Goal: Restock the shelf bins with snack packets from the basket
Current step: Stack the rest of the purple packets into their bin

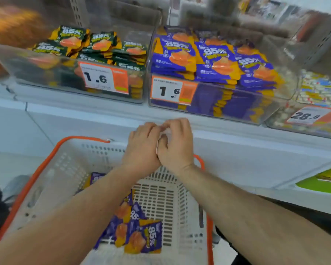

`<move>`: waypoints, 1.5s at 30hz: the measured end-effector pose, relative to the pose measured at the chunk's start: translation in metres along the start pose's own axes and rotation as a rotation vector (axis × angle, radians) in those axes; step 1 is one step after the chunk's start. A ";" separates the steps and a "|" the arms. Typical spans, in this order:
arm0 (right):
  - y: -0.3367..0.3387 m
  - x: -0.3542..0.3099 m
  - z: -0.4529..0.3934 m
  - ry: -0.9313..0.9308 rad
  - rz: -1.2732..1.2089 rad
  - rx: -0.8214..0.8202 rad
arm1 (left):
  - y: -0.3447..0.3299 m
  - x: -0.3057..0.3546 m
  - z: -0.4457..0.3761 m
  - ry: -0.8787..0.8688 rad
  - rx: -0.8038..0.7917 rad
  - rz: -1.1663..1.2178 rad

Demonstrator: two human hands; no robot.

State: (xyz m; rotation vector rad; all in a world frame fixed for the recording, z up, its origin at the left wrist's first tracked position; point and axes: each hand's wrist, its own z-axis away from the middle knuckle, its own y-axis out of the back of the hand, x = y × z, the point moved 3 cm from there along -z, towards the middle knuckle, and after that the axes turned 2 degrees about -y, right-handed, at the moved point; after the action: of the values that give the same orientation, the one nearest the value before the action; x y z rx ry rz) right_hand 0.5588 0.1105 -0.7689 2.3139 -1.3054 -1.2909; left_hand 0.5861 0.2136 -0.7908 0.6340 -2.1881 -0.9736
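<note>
Bright, flat store lighting, hardly any shadows. Stuff up above the hands (161, 144) is smeared with motion blur, worst top left. Wide-angle bend at the edges, soft glare on the clear bins (214, 104).

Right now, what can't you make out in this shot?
- Head view: the white thing pinched between left hand and right hand; fingers cover most of it.
- Small print on the price tags: blurred.
- Orange goods at top left: motion-blurred, cut by the edge.
- Purple packets in the basket: forearms hide some.
</note>
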 end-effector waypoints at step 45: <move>-0.023 0.007 -0.007 -0.559 -0.062 -0.511 | 0.023 -0.060 0.042 0.617 -0.247 0.609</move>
State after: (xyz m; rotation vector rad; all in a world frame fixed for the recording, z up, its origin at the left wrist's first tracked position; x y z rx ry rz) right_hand 0.5797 0.1168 -0.7809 1.7131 -0.8684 -2.0976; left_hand 0.5925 0.2863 -0.8161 0.0982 -1.5291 -0.5971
